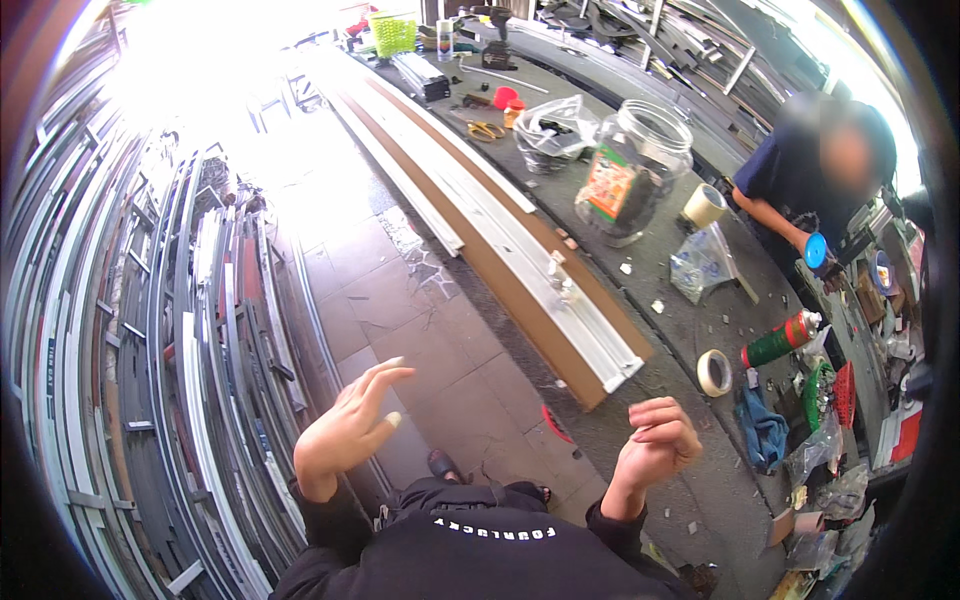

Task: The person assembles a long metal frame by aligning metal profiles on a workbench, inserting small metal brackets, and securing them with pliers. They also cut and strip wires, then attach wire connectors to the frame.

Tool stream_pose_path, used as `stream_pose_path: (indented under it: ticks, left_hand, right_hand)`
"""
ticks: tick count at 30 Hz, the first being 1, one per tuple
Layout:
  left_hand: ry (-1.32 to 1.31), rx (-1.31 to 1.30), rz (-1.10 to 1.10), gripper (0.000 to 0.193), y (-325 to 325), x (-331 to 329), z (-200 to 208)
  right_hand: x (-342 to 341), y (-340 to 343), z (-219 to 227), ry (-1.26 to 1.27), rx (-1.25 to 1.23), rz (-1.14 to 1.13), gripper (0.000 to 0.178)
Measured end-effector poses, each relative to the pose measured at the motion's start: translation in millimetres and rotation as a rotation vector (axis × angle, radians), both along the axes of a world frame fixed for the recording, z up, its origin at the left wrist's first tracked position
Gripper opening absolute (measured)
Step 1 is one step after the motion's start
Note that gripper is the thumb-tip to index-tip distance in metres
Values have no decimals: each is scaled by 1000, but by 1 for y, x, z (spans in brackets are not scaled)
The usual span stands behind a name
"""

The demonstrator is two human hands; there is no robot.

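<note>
Both of the person's hands are raised above waist height, apart from each other. Left hand (350,425) hangs over the tiled floor (430,350), fingers extended, thumb spread well away from them, nothing in its grasp. Right hand (655,445) is over the near part of the dark table (715,510), fingers curled in; cannot tell whether anything small sits inside the curl. White profile (545,285), long and grooved, lies lengthwise along the table on a brown board (520,335), its near end beyond the right hand and apart from it. A second white strip (420,205) lies along the board's left side, ending farther off. To the right of the board: masking tape roll (726,382) lying flat, red-and-green spray can (780,340) on its side, crumpled blue cloth (763,430). Farther up the table: a clear plastic bag (705,262), large clear jar (650,150) with dark contents, yellow-handled scissors (486,130), dark power drill (497,38), lime-green basket (393,35). Co-worker (790,190) at the far right, one hand at a blue round object (815,250). Racked metal lengths (200,400) fill the left side.
</note>
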State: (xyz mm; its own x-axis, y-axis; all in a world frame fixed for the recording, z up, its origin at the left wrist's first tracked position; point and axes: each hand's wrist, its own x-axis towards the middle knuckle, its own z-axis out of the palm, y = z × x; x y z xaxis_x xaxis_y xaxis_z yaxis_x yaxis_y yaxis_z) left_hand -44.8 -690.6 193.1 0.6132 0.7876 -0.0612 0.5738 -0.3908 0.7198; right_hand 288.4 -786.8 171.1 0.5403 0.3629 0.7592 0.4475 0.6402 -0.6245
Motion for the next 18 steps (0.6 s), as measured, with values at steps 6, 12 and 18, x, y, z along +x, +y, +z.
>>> stream_pose_path:
  ticks: [6,12,18]
  left_hand:
    - [499,16,433,61,20,-99,-54]
    - [393,-64,466,62,69,-132,-62]
    - [-92,341,457,125,163,-160,-83]
  right_hand:
    - [-62,65,13,121,121,237,38]
    - [-103,145,0,-16,-752,470,21]
    - [-161,265,-81,-1228,-1063,670,49]
